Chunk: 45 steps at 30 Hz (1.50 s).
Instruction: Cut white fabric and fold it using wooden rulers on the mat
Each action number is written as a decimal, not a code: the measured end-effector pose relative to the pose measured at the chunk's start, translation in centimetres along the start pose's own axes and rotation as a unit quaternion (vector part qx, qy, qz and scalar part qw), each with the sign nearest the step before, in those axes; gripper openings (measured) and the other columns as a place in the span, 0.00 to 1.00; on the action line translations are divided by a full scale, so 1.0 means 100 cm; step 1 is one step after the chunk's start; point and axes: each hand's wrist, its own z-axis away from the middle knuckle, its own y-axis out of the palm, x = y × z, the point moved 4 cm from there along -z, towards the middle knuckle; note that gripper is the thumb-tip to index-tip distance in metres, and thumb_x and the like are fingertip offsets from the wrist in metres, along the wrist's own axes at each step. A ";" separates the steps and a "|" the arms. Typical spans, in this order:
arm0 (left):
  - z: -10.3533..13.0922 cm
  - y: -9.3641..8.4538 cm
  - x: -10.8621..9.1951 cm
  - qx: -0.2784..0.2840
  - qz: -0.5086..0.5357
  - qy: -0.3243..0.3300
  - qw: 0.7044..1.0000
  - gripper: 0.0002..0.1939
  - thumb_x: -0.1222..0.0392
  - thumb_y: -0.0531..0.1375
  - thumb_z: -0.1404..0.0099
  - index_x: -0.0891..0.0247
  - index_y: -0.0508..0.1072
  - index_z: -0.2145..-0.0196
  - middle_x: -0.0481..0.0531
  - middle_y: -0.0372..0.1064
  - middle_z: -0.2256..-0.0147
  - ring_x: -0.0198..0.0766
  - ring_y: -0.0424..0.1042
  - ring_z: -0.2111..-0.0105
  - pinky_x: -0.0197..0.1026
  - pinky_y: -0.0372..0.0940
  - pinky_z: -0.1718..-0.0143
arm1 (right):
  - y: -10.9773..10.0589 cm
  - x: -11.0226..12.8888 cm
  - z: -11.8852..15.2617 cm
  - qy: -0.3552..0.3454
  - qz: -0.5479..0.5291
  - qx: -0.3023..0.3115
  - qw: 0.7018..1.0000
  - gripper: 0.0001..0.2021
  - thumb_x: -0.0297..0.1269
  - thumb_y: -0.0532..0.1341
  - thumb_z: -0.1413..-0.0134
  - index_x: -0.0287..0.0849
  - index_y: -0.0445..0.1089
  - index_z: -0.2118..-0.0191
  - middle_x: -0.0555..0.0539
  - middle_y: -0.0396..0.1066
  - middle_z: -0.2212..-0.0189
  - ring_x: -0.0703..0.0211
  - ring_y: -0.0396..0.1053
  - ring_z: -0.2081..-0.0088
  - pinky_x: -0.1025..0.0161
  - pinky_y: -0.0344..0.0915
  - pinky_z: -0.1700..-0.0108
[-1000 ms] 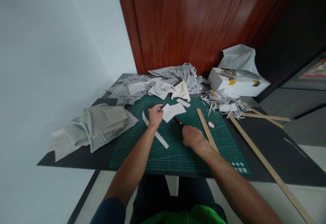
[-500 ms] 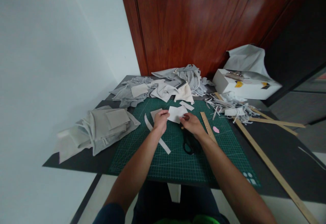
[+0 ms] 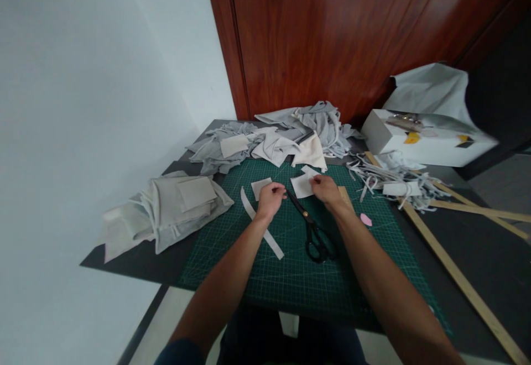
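Scissors point(image 3: 307, 218) are lying just right of the frame's centre on the green mat point(image 3: 249, 274), their blades pointing up between the two hands and their handles facing the person, which is seemingly leaving both hands free for the pieces. The right hand point(image 3: 326, 189) is closing thumb and fingers on the near right edge of a white piece point(image 3: 301, 187) at the centre, so most of that piece is staying uncovered. The left hand point(image 3: 271, 199) is curling loosely, fingertips drawn close together beside the blade tips; at this size I cannot tell whether it is pinching anything thin. A pale square point(image 3: 260, 186) is sitting just behind it, and a curved strip point(image 3: 272, 244) is running beneath the left wrist. The wooden ruler point(image 3: 345, 197) is lying partly under the right forearm, near a pink scrap point(image 3: 365, 219). Folded cloth point(image 3: 166, 210) is resting at the left of the frame, off most of the mat, presumably to be leaving the gridded surface open for handling small pieces.
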 end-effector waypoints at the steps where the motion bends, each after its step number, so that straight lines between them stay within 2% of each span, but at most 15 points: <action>1: 0.000 -0.001 0.000 0.000 -0.010 0.001 1.000 0.06 0.70 0.63 0.32 0.65 0.80 0.65 0.52 0.81 0.67 0.36 0.79 0.73 0.40 0.75 0.65 | 0.002 0.000 -0.002 0.000 0.027 0.002 1.000 0.14 0.35 0.58 0.35 0.38 0.82 0.58 0.38 0.82 0.59 0.50 0.78 0.59 0.61 0.68 0.56; 6: 0.001 0.002 0.001 0.013 -0.037 0.009 0.999 0.08 0.72 0.63 0.32 0.64 0.80 0.67 0.51 0.80 0.68 0.35 0.78 0.74 0.37 0.72 0.69 | 0.008 0.002 -0.006 -0.007 0.092 -0.003 0.996 0.14 0.35 0.59 0.33 0.39 0.83 0.54 0.36 0.83 0.53 0.48 0.79 0.52 0.62 0.69 0.52; 14: 0.001 0.005 0.002 0.027 -0.059 0.004 0.998 0.10 0.73 0.61 0.30 0.65 0.81 0.66 0.52 0.80 0.68 0.34 0.78 0.74 0.36 0.70 0.70 | 0.004 -0.001 -0.017 -0.005 0.073 -0.007 0.997 0.15 0.36 0.58 0.33 0.40 0.83 0.55 0.39 0.83 0.55 0.49 0.80 0.54 0.63 0.70 0.54; 22: 0.003 0.006 0.002 0.032 -0.036 0.008 0.999 0.11 0.74 0.60 0.32 0.65 0.80 0.68 0.53 0.79 0.69 0.37 0.77 0.73 0.40 0.73 0.66 | 0.017 0.005 -0.016 0.001 0.147 -0.011 0.989 0.11 0.36 0.61 0.35 0.40 0.81 0.57 0.36 0.82 0.55 0.44 0.80 0.49 0.60 0.70 0.49; 25: 0.004 0.007 0.004 0.042 -0.036 0.014 0.998 0.10 0.73 0.62 0.33 0.64 0.80 0.68 0.52 0.79 0.69 0.38 0.77 0.72 0.43 0.74 0.63 | 0.020 0.005 -0.013 0.018 0.142 -0.027 0.989 0.15 0.37 0.63 0.37 0.36 0.78 0.48 0.33 0.80 0.51 0.43 0.79 0.48 0.58 0.71 0.49; 27: 0.004 0.006 0.002 0.041 -0.066 0.050 0.996 0.10 0.74 0.62 0.33 0.63 0.80 0.68 0.52 0.79 0.68 0.39 0.78 0.69 0.45 0.75 0.59 | 0.021 0.003 -0.012 0.031 0.140 -0.047 0.989 0.22 0.37 0.65 0.38 0.32 0.73 0.42 0.28 0.76 0.45 0.42 0.79 0.49 0.56 0.71 0.48; 29: 0.004 0.004 -0.004 0.025 -0.132 0.116 0.984 0.12 0.75 0.61 0.34 0.62 0.80 0.68 0.53 0.79 0.66 0.42 0.78 0.64 0.48 0.74 0.52 | 0.021 0.002 -0.013 0.032 0.144 -0.060 0.987 0.24 0.38 0.66 0.40 0.29 0.72 0.41 0.24 0.73 0.43 0.41 0.77 0.47 0.55 0.71 0.46; 31: 0.004 -0.001 -0.012 0.004 -0.209 0.181 0.961 0.15 0.77 0.58 0.35 0.62 0.81 0.66 0.55 0.79 0.62 0.44 0.78 0.58 0.49 0.72 0.46 | 0.021 0.002 -0.014 0.023 0.155 -0.054 0.986 0.21 0.38 0.66 0.40 0.30 0.74 0.45 0.25 0.74 0.45 0.40 0.76 0.45 0.54 0.69 0.43; 34: 0.003 -0.012 -0.023 -0.033 -0.306 0.218 0.926 0.19 0.80 0.55 0.36 0.64 0.82 0.58 0.60 0.79 0.55 0.47 0.77 0.50 0.49 0.69 0.41 | 0.020 0.001 -0.016 0.012 0.174 -0.029 0.984 0.15 0.36 0.66 0.41 0.33 0.77 0.52 0.29 0.78 0.50 0.40 0.75 0.44 0.55 0.68 0.41; 37: 0.003 -0.025 -0.028 -0.066 -0.402 0.197 0.892 0.22 0.78 0.55 0.35 0.64 0.82 0.52 0.63 0.78 0.50 0.51 0.74 0.45 0.52 0.65 0.38 | 0.017 0.001 -0.012 0.024 0.155 -0.013 0.988 0.10 0.32 0.65 0.42 0.36 0.78 0.55 0.34 0.80 0.55 0.43 0.78 0.49 0.58 0.69 0.47; 40: 0.005 -0.032 -0.027 -0.081 -0.478 0.162 0.859 0.21 0.73 0.56 0.32 0.62 0.80 0.47 0.62 0.77 0.45 0.56 0.69 0.39 0.56 0.63 0.38 | 0.011 -0.001 0.000 0.039 0.101 -0.030 0.994 0.08 0.31 0.65 0.42 0.39 0.77 0.57 0.38 0.81 0.60 0.47 0.79 0.55 0.60 0.69 0.53; 43: 0.006 -0.031 -0.024 -0.075 -0.516 0.128 0.844 0.23 0.70 0.56 0.31 0.62 0.76 0.41 0.63 0.74 0.40 0.58 0.63 0.34 0.59 0.60 0.36 | 0.003 -0.001 0.018 0.029 0.029 -0.067 0.997 0.11 0.31 0.65 0.42 0.38 0.77 0.53 0.39 0.80 0.59 0.49 0.79 0.56 0.60 0.69 0.53; 45: 0.006 -0.029 -0.024 -0.069 -0.525 0.104 0.842 0.24 0.69 0.55 0.30 0.63 0.74 0.39 0.64 0.73 0.39 0.58 0.64 0.34 0.60 0.59 0.36 | -0.002 -0.002 0.031 0.007 -0.017 -0.088 0.996 0.14 0.32 0.63 0.42 0.38 0.76 0.51 0.39 0.80 0.57 0.50 0.78 0.56 0.59 0.69 0.52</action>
